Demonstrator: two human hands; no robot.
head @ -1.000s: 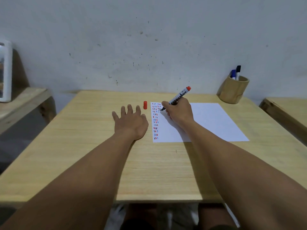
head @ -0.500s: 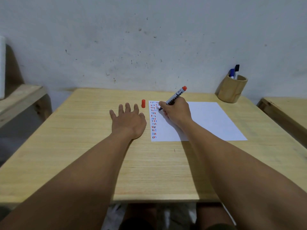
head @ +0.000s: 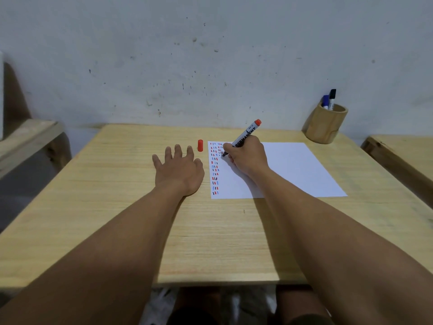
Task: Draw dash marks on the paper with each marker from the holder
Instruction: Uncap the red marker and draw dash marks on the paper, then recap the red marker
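Paper (head: 293, 165), white, lies flat on the table's (head: 117, 207) far side, red, blue and black dashes along its left edge. Right hand (head: 248, 158) grips the red-ended marker (head: 246, 134), tip on paper. Left hand (head: 179, 171) rests splayed, holding nothing.

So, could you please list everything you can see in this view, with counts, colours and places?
table: one, light wood, fills the middle of the view
paper: one white sheet, flat on the table, columns of red, blue and black dashes down its left edge
red marker: one, white barrel with black print and red end, tip on the paper
red cap: one, upright on the table just left of the paper
holder: one, wooden cup, far right corner of the table
markers in the holder: two, one blue-capped, one black-capped
side benches: two, wooden, at left and right edges
wall: grey-white, speckled, behind
left hand: flat on the table, fingers spread
right hand: holding the red marker
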